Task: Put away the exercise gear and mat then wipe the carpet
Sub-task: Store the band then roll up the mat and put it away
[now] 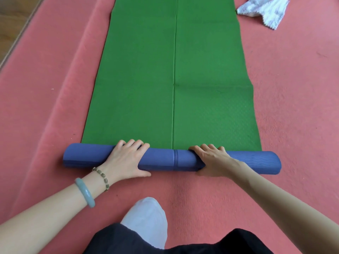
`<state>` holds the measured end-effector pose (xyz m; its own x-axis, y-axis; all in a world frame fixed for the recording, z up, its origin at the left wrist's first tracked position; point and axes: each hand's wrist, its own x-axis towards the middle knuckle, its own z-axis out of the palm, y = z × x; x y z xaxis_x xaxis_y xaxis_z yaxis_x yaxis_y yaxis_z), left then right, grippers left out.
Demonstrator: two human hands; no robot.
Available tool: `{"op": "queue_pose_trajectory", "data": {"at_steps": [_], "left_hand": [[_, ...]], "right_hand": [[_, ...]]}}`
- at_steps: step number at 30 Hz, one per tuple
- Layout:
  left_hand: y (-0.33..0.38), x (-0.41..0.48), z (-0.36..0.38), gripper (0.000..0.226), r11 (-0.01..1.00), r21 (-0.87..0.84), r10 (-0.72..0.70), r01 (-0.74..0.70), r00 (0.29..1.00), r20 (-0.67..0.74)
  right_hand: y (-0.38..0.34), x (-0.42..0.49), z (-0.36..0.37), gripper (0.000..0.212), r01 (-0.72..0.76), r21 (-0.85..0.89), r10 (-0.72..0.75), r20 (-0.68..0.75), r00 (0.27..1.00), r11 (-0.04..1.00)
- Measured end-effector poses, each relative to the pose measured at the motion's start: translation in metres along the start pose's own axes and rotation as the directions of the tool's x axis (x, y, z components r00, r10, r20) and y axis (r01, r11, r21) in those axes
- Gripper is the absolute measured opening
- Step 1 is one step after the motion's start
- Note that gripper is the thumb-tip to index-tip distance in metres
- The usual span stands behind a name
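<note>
From above the kneeling person, the mat [174,70] lay green side up along the pink carpet [293,107], its near end rolled into a thick tube, blue side out. The left hand [126,158] and right hand [211,160] both gripped that tube either side of its middle seam, fingers [132,143] close together and curled over the top, thumbs tucked under the near side. A pale bangle [85,192] and bead bracelet [101,177] circled the left wrist. A white cloth [264,11] lay crumpled on the carpet beside the mat's far right (well apart from the hands). A white sock [146,220] showed below.
</note>
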<state>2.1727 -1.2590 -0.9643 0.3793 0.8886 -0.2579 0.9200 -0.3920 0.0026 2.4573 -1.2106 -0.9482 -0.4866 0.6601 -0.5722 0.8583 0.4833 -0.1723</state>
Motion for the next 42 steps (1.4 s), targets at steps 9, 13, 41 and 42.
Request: {"op": "queue_pose_trajectory", "data": {"at_steps": [9, 13, 41, 42], "left_hand": [[-0.024, 0.052, -0.035, 0.079, 0.965, -0.256, 0.066, 0.058, 0.89, 0.45], [-0.03, 0.066, -0.042, 0.07, 0.919, -0.344, 0.043, 0.194, 0.817, 0.575], [-0.039, 0.045, -0.004, 0.09, 0.99, 0.129, 0.079, -0.056, 0.98, -0.184], [-0.042, 0.049, -0.007, 0.089, 0.992, 0.113, 0.079, -0.063, 0.987, -0.143]], "right_hand": [[0.013, 0.012, 0.006, 0.086, 0.085, -0.179, -0.151, -0.395, 0.906, 0.98], [0.006, 0.005, 0.021, 0.097, -0.069, -0.218, -0.053, -0.51, 0.858, 0.974], [0.042, 0.007, 0.014, 0.103, -0.139, -0.146, 0.04, -0.536, 0.843, 0.979], [0.045, 0.005, 0.021, 0.1, -0.155, -0.156, 0.044, -0.553, 0.832, 0.975]]}}
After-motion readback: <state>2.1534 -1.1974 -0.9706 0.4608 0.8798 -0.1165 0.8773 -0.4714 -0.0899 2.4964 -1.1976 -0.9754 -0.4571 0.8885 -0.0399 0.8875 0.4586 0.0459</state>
